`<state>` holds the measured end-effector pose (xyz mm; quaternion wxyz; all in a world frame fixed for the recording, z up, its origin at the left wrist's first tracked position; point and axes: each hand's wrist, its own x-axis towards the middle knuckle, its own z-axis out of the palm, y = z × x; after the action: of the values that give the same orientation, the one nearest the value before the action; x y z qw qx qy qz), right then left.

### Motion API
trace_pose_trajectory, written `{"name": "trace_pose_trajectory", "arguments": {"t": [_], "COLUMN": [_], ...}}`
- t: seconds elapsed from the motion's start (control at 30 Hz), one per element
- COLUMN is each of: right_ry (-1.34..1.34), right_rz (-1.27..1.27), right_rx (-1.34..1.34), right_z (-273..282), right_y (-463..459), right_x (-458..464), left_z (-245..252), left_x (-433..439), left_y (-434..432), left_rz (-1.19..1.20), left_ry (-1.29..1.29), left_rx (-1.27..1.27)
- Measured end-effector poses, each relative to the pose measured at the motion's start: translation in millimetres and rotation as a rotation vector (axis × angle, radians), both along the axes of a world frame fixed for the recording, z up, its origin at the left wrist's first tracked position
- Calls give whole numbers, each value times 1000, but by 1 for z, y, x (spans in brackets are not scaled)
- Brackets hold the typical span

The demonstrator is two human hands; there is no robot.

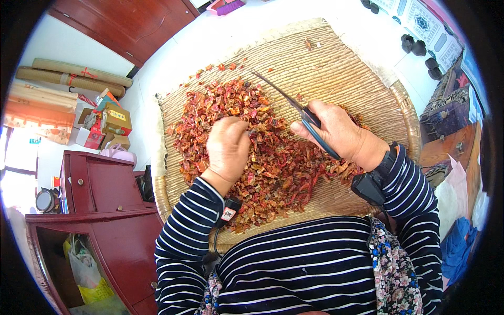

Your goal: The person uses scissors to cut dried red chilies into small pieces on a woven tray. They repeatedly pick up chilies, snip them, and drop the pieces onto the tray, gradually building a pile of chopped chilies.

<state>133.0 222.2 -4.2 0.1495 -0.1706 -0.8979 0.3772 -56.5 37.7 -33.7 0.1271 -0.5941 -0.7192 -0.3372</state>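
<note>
Before me lies a large woven basket tray (pixel 366 78) with a ribbed straw surface and a cloth-bound edge. A heap of dried red and orange pieces (pixel 275 189), perhaps dried peppers, covers its left and near part. My right hand (pixel 338 130) holds a pair of scissors (pixel 289 98) with dark blades and blue-black handles; the blades point up and left over the heap's far edge. My left hand (pixel 228 147) is on the left part of the heap, fingers curled down at the pieces. Whether its fingertips pinch a piece is hidden. Longer, darker red strips (pixel 309 189) lie towards the right of the heap.
A dark red wooden cabinet (pixel 114 181) stands left of the tray, with cardboard boxes (pixel 118 118) and rolled mats (pixel 71 78) beyond it. At the right are a wooden cabinet (pixel 449 145) and a blue cloth (pixel 458 244). Dark shoes (pixel 413 45) stand on the floor at upper right.
</note>
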Motion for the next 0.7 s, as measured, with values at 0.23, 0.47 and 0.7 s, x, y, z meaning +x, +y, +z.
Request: {"name": "trace_pose_trajectory", "arguments": {"t": [0.23,0.47,0.7], "right_ry": [96,-96,-292], "right_rz": [39,139,305], "right_rx": [-83,9,-37], "right_z": [-4,-5,-20], "right_y": [-7,1,-21], "right_x": [-1,2,-2], "left_z": [-25,0,17], "left_x": [12,-8,-8], "left_y": [8,-6,-11], "left_rz": [-80,165,132], "left_ry": [160,-747,-1492], "left_rx": [-426,22,235]}}
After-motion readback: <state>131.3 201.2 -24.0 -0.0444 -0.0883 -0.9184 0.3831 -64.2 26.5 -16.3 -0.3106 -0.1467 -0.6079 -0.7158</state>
